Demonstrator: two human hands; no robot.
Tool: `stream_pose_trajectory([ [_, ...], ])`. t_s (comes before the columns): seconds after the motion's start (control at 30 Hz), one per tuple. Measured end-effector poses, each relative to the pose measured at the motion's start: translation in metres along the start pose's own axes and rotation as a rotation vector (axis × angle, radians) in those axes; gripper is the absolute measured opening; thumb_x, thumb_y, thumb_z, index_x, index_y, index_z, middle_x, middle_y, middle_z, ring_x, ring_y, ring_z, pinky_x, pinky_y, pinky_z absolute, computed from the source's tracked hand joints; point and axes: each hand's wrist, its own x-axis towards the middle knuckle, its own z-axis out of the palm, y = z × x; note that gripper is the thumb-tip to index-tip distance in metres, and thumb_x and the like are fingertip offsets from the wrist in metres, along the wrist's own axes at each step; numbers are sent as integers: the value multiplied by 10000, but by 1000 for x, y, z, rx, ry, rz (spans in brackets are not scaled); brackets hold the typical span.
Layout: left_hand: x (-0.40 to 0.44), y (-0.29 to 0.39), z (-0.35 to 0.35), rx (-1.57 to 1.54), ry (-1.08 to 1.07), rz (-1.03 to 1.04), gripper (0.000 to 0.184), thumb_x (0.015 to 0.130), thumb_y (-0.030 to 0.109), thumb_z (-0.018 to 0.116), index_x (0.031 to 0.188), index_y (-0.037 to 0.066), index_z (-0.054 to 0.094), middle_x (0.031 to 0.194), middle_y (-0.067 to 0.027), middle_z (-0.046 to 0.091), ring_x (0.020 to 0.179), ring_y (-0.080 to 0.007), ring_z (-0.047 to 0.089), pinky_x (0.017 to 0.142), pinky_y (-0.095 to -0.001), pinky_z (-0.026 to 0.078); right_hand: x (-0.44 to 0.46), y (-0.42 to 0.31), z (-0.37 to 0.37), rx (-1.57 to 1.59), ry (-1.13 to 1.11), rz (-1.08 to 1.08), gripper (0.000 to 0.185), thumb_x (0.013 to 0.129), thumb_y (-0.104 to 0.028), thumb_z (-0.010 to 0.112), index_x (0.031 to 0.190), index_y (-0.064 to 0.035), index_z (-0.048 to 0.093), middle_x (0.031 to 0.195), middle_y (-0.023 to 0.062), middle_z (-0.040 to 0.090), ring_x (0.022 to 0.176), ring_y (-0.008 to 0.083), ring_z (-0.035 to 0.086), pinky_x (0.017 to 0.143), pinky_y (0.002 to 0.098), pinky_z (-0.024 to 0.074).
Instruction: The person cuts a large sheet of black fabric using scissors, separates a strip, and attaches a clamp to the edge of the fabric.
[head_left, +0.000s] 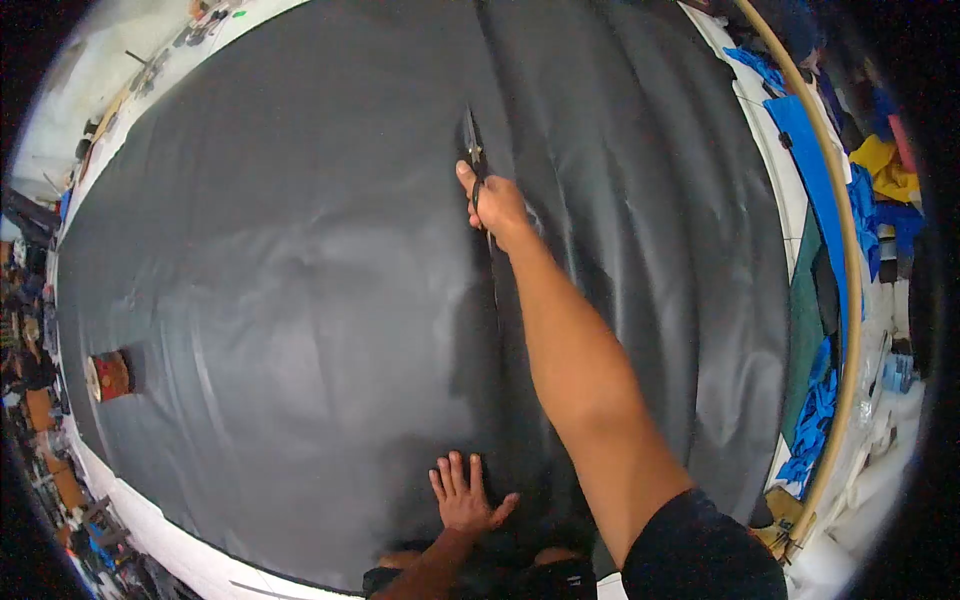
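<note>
A large black sheet (300,260) lies spread out before me, smooth on the left and wrinkled on the right. My right hand (497,208) is stretched far forward and closed round the handles of dark scissors (472,138), whose blades point away from me. Behind the scissors a thin cut line runs through the sheet back towards me. Near my knees my left hand (466,500) presses flat on the sheet, fingers spread, holding nothing.
A reddish spool (109,376) rests on the sheet at the left. Along the right side runs a long curved tan pole (848,260), with blue material (815,185) beside it. Assorted items line the far left edge, beyond the white floor.
</note>
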Motion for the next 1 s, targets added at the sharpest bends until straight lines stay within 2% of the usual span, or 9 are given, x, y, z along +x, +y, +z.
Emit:
stream_pose_trajectory([
  [0.1,41,-3,-44,-216,133,-42,697,821,521,643,1324,56,513,1368,-292,407,1242,-500,392,1011,-647,288,-2,-3,-1,-23,7,-21,579,857,-602,626,718,-45,548,590,53,541,500,148,530,499,300,434],
  [0.17,156,-2,-88,-193,452,-26,560,817,398,681,1266,83,567,1318,-272,480,1182,-438,466,936,-511,370,-4,-2,0,-18,-6,-22,575,857,-601,629,721,-49,545,588,52,538,501,147,531,497,299,434],
  [0.2,220,0,-111,-215,483,-17,531,831,294,681,1297,79,544,1337,-264,477,1216,-423,455,983,-513,357,-1,-4,-2,-16,-17,-6,570,856,-600,631,724,-53,541,586,50,536,502,146,531,496,298,433],
  [0.3,382,-11,-142,22,676,112,637,894,408,559,1413,59,437,1490,-262,318,1403,-429,257,1144,-546,191,-8,-10,-6,65,-39,-2,554,862,-594,629,722,-66,537,576,41,522,496,141,523,496,291,431],
  [0.37,432,-14,-142,136,597,-35,687,908,465,494,1460,74,376,1528,-238,272,1430,-409,216,1161,-536,154,-10,-11,-3,65,-32,18,540,871,-583,624,727,-70,536,572,35,514,491,138,515,492,287,424],
  [0.73,436,-12,-145,140,438,-132,753,878,486,508,1495,104,310,1564,-223,188,1455,-387,158,1176,-526,96,-8,-33,-20,200,-240,185,557,909,-584,562,887,-27,547,600,26,498,533,124,476,533,280,395],
  [0.87,433,-10,-149,114,423,-116,760,870,463,540,1495,98,307,1560,-242,186,1448,-416,155,1165,-553,102,34,-58,-15,161,-229,145,570,903,-593,564,881,-24,550,597,25,496,532,123,479,522,280,392],
  [0.93,434,-11,-152,105,416,-103,757,875,449,544,1498,96,299,1557,-255,186,1443,-437,159,1158,-571,107,56,-61,-3,159,-114,120,589,898,-639,526,657,-102,523,522,12,478,455,140,481,474,308,395],
  [1.0,435,-10,-152,111,387,-119,762,868,443,552,1495,89,304,1549,-266,197,1436,-451,167,1153,-582,111,70,-78,-5,105,-84,117,570,891,-619,560,732,-71,543,555,9,484,476,127,477,480,291,388],
])
